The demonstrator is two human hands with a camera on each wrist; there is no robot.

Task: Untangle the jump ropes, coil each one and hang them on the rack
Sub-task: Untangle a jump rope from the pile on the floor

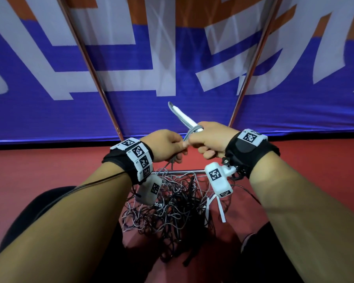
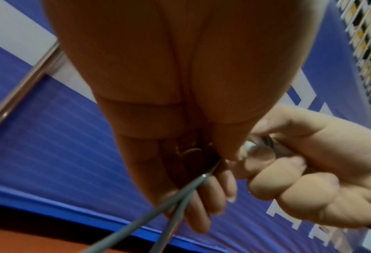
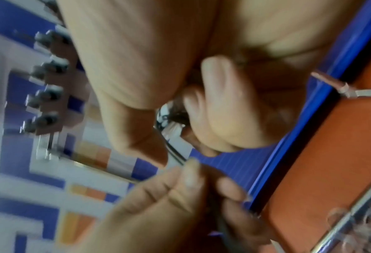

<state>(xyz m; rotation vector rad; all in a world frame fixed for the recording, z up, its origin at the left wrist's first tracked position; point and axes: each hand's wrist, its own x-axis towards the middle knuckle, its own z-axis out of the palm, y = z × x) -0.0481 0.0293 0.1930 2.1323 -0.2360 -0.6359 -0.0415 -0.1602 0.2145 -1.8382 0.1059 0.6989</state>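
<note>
Red flooring runs up to a blue, white and orange banner at the back, with two slanted metal poles of the rack crossing in front of it; a low horizontal bar lies just past your wrists. Your right hand is clenched around a white jump-rope handle, which points up and away toward the banner, with grey cord looped around it at the thumb. Your left hand, touching the right, pinches that grey cord between thumb and fingers; in the left wrist view two strands of it trail down out of the grip. Below both hands, between your knees, the remaining jump ropes sit on the floor as a mixed knot of black and grey cord, still tangled. By appearance, the step in hand is coiling: one rope is being wound around its own handle, though whether its far end is fully free of the knot cannot be told. The next move probably calls for drawing more slack with the left fingers while keeping each turn snug, so the wraps do not slip off before the rope goes on the rack
</note>
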